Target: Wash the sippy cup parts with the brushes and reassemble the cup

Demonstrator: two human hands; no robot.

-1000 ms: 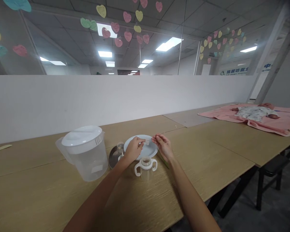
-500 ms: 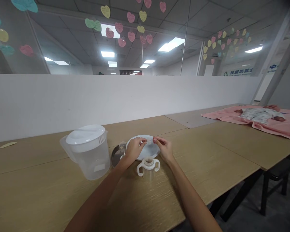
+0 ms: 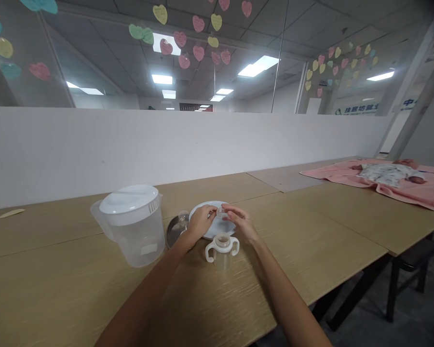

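Observation:
Over the white plate (image 3: 203,232), my left hand (image 3: 201,220) pinches a small, clear piece that looks like a bottle nipple (image 3: 220,212). My right hand (image 3: 241,222) is close on its right side, fingers apart and curved around it; whether a fingertip touches it is hard to see. Just in front of the plate stands a clear baby bottle (image 3: 223,260) without a lid, upright, with a white two-handled collar (image 3: 223,244). Left of the plate, a clear dome-shaped cap (image 3: 183,218) is at a round metal tray (image 3: 172,233), partly hidden by my left forearm.
A clear pitcher (image 3: 139,241) with a white lid stands on the left of the wooden table (image 3: 304,250). A baby doll (image 3: 381,172) lies on a pink towel (image 3: 332,172) at the far right. Behind the table rises a white partition (image 3: 130,149). A dark stool (image 3: 415,258) is at lower right.
My right hand's fingers have gone from a pinch to spread apart beside the clear nipple. My left hand stays pinched at about the same place. The bottle and pitcher have not moved.

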